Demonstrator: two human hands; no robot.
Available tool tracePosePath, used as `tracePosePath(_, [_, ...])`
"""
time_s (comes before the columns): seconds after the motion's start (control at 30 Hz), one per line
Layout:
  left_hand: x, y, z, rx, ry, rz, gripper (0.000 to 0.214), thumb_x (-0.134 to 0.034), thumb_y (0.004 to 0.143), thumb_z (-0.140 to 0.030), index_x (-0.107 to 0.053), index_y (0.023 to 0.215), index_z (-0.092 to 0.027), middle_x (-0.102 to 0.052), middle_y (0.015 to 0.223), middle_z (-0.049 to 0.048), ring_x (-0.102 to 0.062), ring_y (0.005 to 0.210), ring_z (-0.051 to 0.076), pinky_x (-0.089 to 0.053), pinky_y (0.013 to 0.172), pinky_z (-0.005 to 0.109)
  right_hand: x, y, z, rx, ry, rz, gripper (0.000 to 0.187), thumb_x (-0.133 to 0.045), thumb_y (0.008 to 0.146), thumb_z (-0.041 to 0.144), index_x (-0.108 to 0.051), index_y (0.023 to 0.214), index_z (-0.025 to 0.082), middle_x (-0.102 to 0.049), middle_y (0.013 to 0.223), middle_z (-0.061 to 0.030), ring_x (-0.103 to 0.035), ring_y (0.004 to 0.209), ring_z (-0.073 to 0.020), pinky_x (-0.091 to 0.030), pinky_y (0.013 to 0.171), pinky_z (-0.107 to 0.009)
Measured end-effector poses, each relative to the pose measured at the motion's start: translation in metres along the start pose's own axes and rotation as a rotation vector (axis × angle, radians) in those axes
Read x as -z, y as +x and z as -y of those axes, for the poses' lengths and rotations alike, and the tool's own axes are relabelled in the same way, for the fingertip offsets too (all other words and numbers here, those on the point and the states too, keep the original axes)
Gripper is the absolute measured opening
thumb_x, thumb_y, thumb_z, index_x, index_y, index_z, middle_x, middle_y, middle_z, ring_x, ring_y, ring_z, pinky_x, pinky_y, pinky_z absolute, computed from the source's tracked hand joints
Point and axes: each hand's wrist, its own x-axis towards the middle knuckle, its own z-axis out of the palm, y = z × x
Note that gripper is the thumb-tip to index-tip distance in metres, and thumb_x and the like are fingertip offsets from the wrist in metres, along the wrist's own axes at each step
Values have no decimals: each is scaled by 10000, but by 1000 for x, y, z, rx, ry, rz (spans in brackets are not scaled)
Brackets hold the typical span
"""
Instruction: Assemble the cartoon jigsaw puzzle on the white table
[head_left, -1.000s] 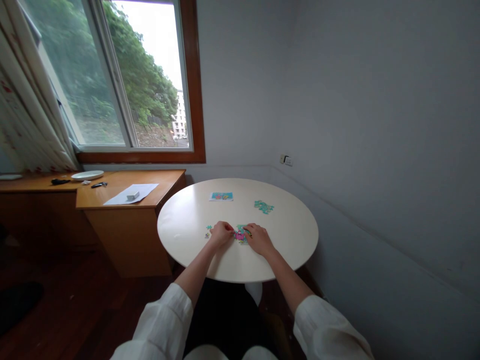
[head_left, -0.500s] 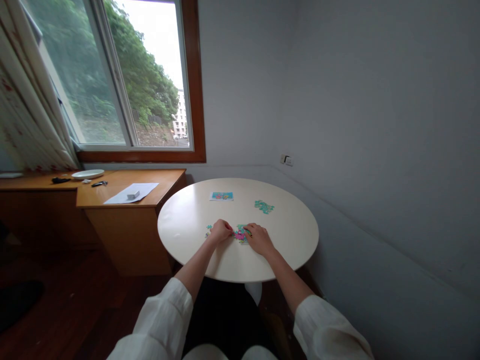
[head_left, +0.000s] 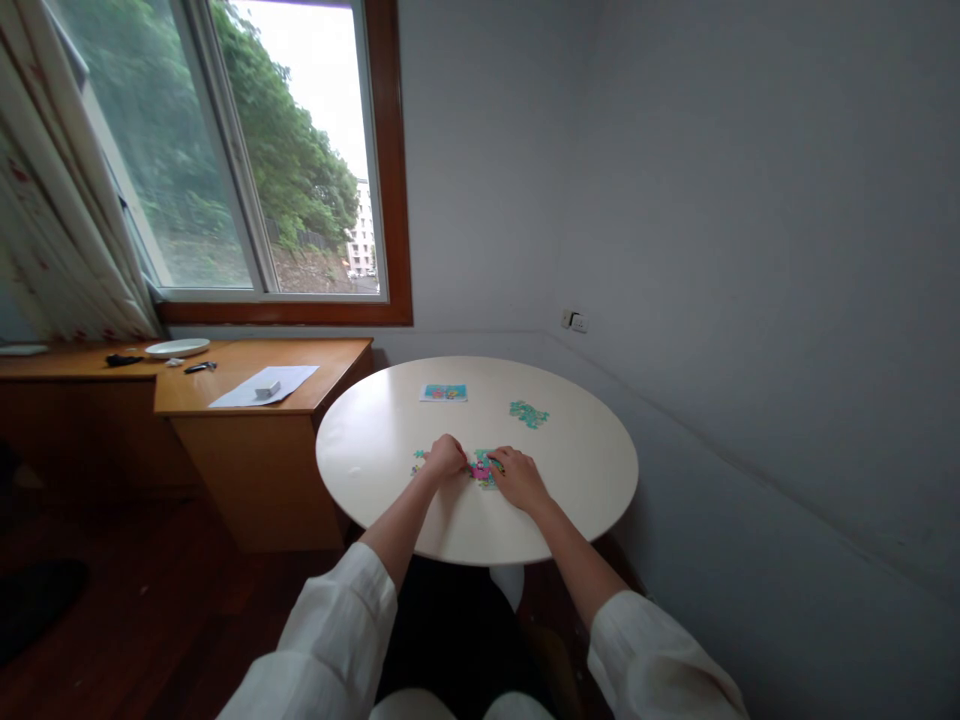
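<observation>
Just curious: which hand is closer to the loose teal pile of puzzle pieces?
Right. The right hand rests just short of the teal pile; the left hand lies farther off, leftward.

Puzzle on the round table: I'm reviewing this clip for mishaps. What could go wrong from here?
Both the left hand and the right hand rest on the small joined patch; a sideways push might split it. It lies in the near half of the table, so a piece nudged toward the person could slide off onto the floor.
</observation>
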Motion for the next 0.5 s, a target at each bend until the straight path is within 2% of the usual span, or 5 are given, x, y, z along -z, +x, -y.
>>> tracePosePath(0.23, [-2, 12, -8, 42, 161, 78, 185, -741, 475, -209, -637, 627, -199, -667, 709, 30, -606, 815, 223, -429, 697, 271, -1, 0, 0, -1, -1, -5, 276, -405, 834, 250, -568, 1056, 222, -566, 1098, -40, -493, 1002, -158, -312, 860, -285])
tracePosePath(0.5, [-5, 18, -9, 27, 278, 123, 207, -737, 517, -271, -613, 663, -192, -672, 840, 50, -607, 827, 222, -427, 753, 320, 1, 0, 3, -11, -17, 1, 279, -406, 830, 246, -563, 1058, 222, -567, 1102, -43, -494, 1001, -167, -310, 856, -287])
